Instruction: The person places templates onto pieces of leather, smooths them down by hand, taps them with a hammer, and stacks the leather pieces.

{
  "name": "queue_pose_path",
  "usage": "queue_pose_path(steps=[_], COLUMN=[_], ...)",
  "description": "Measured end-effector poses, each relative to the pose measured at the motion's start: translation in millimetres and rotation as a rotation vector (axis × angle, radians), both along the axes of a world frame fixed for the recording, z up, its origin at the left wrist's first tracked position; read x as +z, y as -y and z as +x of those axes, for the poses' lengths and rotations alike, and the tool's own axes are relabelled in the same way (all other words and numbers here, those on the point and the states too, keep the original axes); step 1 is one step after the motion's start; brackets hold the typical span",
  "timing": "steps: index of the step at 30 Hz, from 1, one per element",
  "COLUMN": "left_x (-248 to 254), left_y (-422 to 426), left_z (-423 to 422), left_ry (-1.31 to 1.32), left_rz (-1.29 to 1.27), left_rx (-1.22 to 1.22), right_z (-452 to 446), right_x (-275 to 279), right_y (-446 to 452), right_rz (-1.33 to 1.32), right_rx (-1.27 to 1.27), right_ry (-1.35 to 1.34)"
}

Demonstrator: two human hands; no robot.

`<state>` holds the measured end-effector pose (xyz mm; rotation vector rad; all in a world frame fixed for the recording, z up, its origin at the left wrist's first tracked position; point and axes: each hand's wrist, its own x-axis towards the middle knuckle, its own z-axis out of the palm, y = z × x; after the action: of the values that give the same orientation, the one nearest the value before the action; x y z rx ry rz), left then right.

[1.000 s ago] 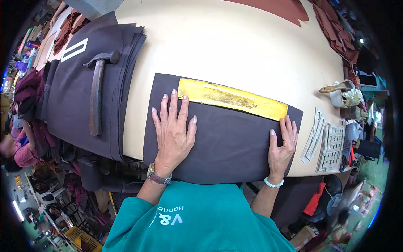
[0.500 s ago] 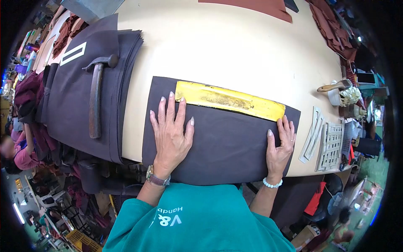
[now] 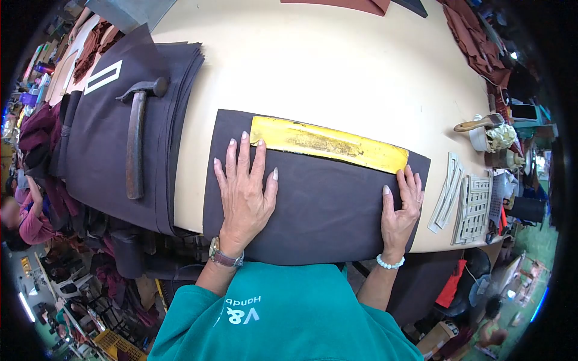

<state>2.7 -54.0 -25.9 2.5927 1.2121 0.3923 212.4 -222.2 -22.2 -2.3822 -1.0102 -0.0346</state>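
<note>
A dark fabric sheet (image 3: pixel 325 210) lies flat on the pale table in front of me. Across its far part rests a worn yellow strip (image 3: pixel 328 144) with dark smudges, tilted down toward the right. My left hand (image 3: pixel 245 195) is spread flat on the sheet, its longer fingertips at the strip's left end. On the right, my right hand (image 3: pixel 402 207) rests on the sheet with its fingers stretched out and fingertips at the strip's right end. Neither hand is wrapped round anything.
To the left, a hammer (image 3: pixel 136 141) and a pale rectangular frame (image 3: pixel 103 77) lie on stacked dark sheets (image 3: pixel 96 150). At right are a brush (image 3: pixel 478 123), a white tub (image 3: pixel 480 139) and pale slotted templates (image 3: pixel 474 207). Brown material (image 3: pixel 343 5) lies at the far edge.
The brown material at the far edge has shifted away, so less of it shows. My hands, the yellow strip and the dark sheet keep their places.
</note>
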Motion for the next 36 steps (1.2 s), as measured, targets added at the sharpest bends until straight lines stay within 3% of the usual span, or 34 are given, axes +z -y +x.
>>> queue_pose_path(steps=[36], left_x=[-1.0], left_y=[1.7], left_z=[0.4], left_ry=[0.027], left_rz=[0.029], left_rx=[0.021], right_z=[-0.4], right_x=[0.1], right_y=[0.4], right_rz=[0.036], right_rx=[-0.002], right_ry=[-0.005])
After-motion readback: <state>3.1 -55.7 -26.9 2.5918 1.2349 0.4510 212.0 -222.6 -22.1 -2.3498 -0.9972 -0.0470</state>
